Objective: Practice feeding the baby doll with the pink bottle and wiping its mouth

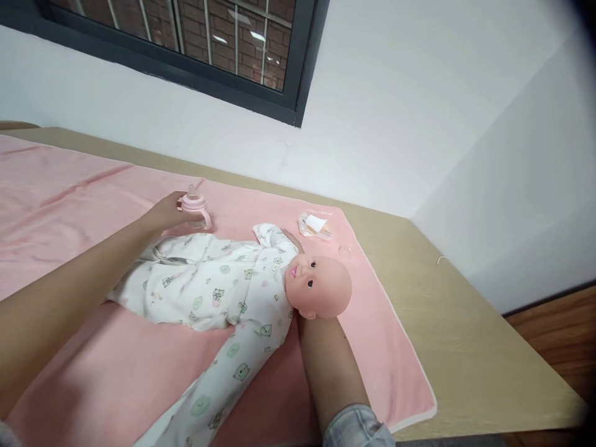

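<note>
A baby doll (319, 285) lies on its back in a white sleepsuit with green and grey animal prints, its head to the right. My left hand (168, 210) is closed around a small baby bottle (194, 203) with a pink collar, pink handles and a clear teat. The bottle stands upright beyond the doll's lower body. My right forearm passes beneath the doll's neck. Part of my right hand (292, 239) shows at the far shoulder, around the doll; the rest is hidden under it.
A pink blanket (372, 347) with a pale edge covers much of the wooden table (447, 347). Near the doll's head lie a clear plastic packet (315, 226) and a small transparent ring-like piece (344, 250). A white wall and dark-framed window (298, 74) stand behind.
</note>
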`<state>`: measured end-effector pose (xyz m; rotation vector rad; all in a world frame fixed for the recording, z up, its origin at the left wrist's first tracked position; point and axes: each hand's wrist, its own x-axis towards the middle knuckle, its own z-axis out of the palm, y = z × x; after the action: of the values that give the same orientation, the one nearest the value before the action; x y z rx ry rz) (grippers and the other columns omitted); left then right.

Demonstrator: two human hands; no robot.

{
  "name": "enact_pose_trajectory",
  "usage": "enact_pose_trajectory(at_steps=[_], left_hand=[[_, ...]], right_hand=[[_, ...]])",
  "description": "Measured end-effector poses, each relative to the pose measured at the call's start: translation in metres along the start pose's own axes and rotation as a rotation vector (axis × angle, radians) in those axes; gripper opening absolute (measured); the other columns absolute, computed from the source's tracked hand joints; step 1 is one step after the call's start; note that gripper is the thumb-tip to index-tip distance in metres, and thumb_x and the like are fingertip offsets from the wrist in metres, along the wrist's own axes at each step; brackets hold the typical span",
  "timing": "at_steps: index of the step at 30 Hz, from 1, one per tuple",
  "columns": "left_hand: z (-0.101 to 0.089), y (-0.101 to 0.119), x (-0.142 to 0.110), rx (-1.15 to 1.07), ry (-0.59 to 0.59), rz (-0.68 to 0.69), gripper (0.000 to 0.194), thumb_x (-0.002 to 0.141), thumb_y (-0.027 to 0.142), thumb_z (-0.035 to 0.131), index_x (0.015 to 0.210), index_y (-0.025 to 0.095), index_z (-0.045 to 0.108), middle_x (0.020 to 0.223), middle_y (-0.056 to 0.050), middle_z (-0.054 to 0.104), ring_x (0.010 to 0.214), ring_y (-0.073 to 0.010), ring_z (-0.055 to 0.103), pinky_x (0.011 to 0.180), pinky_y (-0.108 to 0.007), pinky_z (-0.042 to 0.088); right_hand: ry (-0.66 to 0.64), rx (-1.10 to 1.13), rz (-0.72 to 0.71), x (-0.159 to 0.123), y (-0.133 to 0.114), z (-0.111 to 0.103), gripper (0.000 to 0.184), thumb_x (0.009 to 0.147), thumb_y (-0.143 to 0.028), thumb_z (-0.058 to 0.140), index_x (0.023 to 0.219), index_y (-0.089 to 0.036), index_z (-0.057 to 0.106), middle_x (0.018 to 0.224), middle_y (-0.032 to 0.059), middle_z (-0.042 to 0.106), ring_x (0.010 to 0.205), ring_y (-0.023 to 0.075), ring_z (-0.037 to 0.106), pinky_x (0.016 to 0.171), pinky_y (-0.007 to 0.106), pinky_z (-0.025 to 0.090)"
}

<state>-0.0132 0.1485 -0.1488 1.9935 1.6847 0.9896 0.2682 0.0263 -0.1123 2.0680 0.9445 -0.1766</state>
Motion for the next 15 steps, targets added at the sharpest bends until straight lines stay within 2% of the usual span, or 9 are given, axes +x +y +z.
enact_pose_trajectory(at_steps=[2, 4, 8, 12, 15], left_hand=[[0.0, 0.004, 0.002, 0.004, -0.004, 0.015, 0.08, 0.064, 0.066, 0.065, 0.117, 0.007, 0.054, 0.094, 0.002, 0.064, 0.094, -0.0181, 0.061, 0.075, -0.026, 0.038], [-0.001, 0.006, 0.003, 0.001, 0.021, 0.006, 0.08, 0.064, 0.063, 0.067, 0.117, 0.004, 0.052, 0.088, 0.002, 0.063, 0.098, -0.0222, 0.062, 0.072, -0.027, 0.035], [0.002, 0.011, 0.005, -0.02, 0.059, 0.005, 0.083, 0.064, 0.061, 0.068, 0.118, 0.0, 0.05, 0.084, 0.002, 0.063, 0.102, -0.0273, 0.061, 0.07, -0.028, 0.031], [0.006, 0.023, 0.008, -0.091, 0.074, 0.024, 0.084, 0.063, 0.057, 0.068, 0.123, 0.001, 0.049, 0.099, -0.001, 0.064, 0.103, -0.0239, 0.06, 0.073, -0.03, 0.034], [0.01, 0.034, 0.011, -0.208, 0.063, 0.015, 0.092, 0.058, 0.057, 0.072, 0.127, 0.002, 0.046, 0.106, -0.002, 0.064, 0.102, -0.0203, 0.06, 0.074, -0.03, 0.036]], right_hand=[[-0.095, -0.147, 0.058, 0.0, 0.0, 0.0, 0.051, 0.05, 0.01, 0.072, 0.097, -0.011, 0.075, 0.116, 0.0089, 0.069, 0.135, 0.0423, 0.044, 0.12, 0.049, 0.015], [-0.112, -0.246, 0.066, 0.002, -0.002, 0.001, 0.058, 0.051, 0.006, 0.074, 0.106, -0.013, 0.074, 0.119, 0.0082, 0.069, 0.136, 0.0412, 0.042, 0.12, 0.048, 0.012], [-0.105, -0.227, 0.114, 0.006, -0.007, 0.001, 0.058, 0.048, 0.007, 0.076, 0.1, -0.019, 0.077, 0.112, 0.0069, 0.072, 0.132, 0.0435, 0.046, 0.118, 0.05, 0.024], [-0.082, -0.121, 0.156, 0.003, -0.006, 0.001, 0.06, 0.045, 0.01, 0.075, 0.098, -0.017, 0.077, 0.115, 0.0097, 0.071, 0.13, 0.0453, 0.047, 0.12, 0.045, 0.024], [-0.048, -0.172, 0.172, 0.0, -0.004, 0.001, 0.059, 0.046, 0.005, 0.079, 0.101, -0.017, 0.077, 0.114, 0.0094, 0.071, 0.126, 0.0441, 0.053, 0.119, 0.043, 0.027]])
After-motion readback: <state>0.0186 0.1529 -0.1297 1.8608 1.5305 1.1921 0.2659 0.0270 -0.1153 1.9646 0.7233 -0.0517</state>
